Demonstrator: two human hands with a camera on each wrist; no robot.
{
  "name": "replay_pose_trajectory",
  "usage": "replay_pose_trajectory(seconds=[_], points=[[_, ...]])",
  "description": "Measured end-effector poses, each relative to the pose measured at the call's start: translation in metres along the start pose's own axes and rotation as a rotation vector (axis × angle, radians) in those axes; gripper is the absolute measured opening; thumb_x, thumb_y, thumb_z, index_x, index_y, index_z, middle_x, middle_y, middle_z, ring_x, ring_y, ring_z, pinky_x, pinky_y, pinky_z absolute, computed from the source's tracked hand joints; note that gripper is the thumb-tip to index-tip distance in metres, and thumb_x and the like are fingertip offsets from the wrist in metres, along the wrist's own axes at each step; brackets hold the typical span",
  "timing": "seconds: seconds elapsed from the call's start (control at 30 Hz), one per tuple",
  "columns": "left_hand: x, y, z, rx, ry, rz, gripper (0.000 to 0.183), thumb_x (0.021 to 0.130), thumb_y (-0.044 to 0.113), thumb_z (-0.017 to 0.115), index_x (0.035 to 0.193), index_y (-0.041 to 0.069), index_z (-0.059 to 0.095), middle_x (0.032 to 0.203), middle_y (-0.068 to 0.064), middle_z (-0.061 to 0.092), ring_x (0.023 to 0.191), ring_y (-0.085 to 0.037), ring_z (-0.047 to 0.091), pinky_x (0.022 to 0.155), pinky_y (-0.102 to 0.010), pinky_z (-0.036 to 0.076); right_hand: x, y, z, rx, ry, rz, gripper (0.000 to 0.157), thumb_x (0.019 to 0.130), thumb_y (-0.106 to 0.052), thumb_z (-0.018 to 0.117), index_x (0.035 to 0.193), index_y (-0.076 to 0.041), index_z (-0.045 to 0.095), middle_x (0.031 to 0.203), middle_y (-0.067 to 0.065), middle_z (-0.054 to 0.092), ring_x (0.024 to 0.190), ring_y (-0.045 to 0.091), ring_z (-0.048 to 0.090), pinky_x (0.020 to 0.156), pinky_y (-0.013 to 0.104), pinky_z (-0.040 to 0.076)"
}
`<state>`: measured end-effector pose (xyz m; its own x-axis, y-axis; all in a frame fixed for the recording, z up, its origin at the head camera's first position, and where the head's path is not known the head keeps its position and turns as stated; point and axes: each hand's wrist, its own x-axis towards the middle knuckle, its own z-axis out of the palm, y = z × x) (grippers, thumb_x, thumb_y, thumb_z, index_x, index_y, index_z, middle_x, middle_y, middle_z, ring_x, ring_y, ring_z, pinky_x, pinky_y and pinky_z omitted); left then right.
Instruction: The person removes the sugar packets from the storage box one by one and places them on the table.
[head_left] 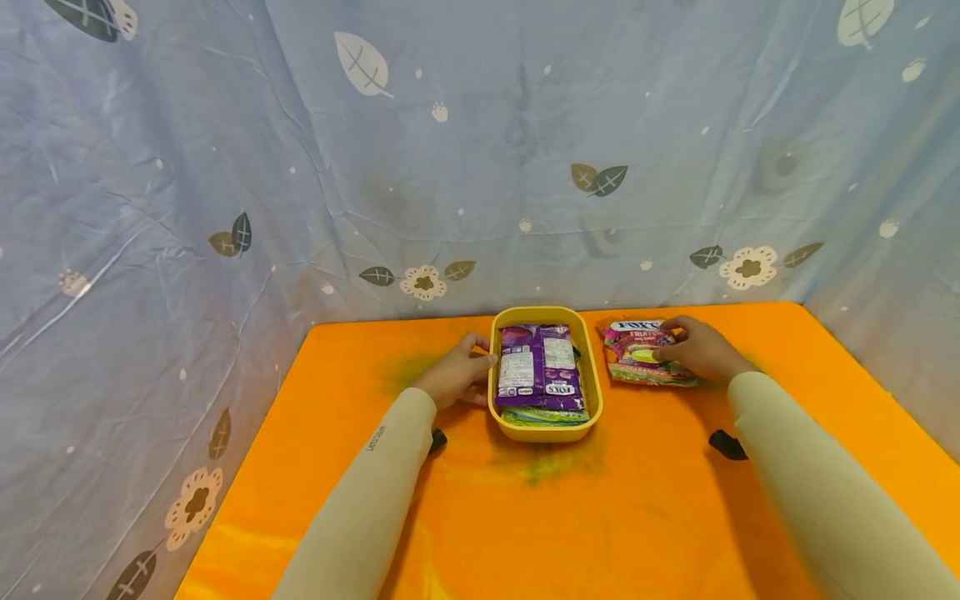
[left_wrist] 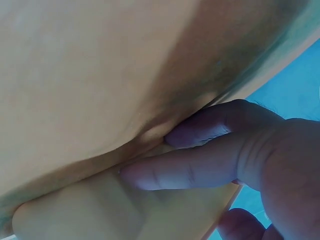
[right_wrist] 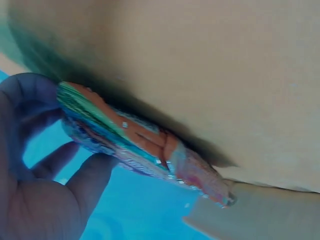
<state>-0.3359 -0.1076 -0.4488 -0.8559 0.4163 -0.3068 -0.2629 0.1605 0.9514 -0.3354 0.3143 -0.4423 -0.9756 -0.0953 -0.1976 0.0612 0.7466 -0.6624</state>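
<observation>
A yellow tub with rounded corners stands on the orange table. Inside, a purple FOX'S candy packet lies over a green-and-yellow packet. My left hand touches the tub's left side; in the left wrist view its fingers are fairly straight against the wall. Right of the tub, my right hand pinches a red FOX'S fruit candy packet by its right part. The right wrist view shows this candy packet edge-on, close over the table, with the thumb on its face.
The orange table is bounded by a patterned blue-grey curtain at the back and sides. Small black pieces show beside both wrists. The red packet's left edge is near the tub's right wall.
</observation>
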Motion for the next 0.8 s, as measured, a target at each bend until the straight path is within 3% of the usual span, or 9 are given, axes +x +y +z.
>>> replay_pose_trajectory(seconds=[0.37, 0.8], points=[[-0.001, -0.003, 0.000, 0.012, -0.008, 0.005, 0.033, 0.101, 0.025, 0.050, 0.127, 0.012, 0.033, 0.119, -0.021, 0.050, 0.095, -0.033, 0.063, 0.069, -0.050, 0.055, -0.016, 0.001, -0.021, 0.133, 0.075, -0.007, 0.069, 0.092, -0.027, 0.065, 0.148, -0.010, 0.028, 0.137, 0.027, 0.038, 0.121, 0.046, 0.037, 0.098, 0.060, 0.033], [0.000, -0.001, 0.001, 0.004, -0.008, -0.002, 0.028, 0.101, 0.024, 0.049, 0.123, 0.015, 0.033, 0.116, -0.021, 0.052, 0.093, -0.033, 0.064, 0.067, -0.051, 0.055, -0.020, -0.012, -0.031, 0.213, 0.085, -0.065, 0.071, 0.093, -0.033, 0.064, 0.150, -0.015, 0.026, 0.136, 0.024, 0.041, 0.119, 0.040, 0.044, 0.096, 0.054, 0.039]])
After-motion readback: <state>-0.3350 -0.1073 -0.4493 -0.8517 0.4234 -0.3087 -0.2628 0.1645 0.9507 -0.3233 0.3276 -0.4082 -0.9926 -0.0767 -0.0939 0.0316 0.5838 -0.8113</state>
